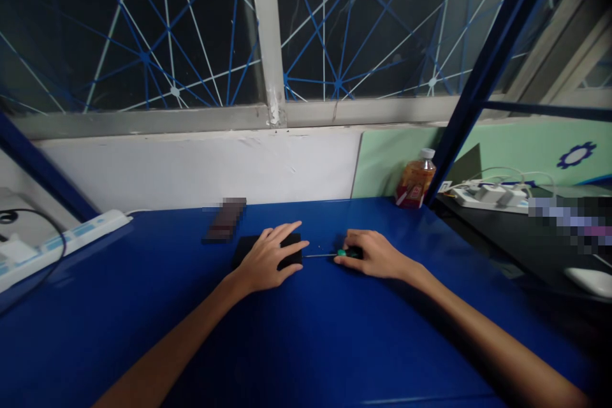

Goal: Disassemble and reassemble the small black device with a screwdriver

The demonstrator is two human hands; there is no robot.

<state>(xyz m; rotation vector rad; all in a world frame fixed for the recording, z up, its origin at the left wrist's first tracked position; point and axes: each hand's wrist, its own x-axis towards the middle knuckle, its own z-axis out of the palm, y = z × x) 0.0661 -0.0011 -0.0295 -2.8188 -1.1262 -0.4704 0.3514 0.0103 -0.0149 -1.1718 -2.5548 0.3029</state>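
My left hand (270,259) lies flat with fingers spread on a small black box (248,248) on the blue table (306,331). My right hand (373,254) is closed around the green-and-black handle of a thin screwdriver (340,253). Its metal shaft points left toward the black box's right edge, with the tip close to my left fingertips.
A dark flat object (224,220) lies behind the box. A plastic bottle of amber liquid (415,180) stands at the back right by a blue post. A white power strip (71,237) sits at the left; another with plugs (492,196) and a white mouse (590,280) are on the right.
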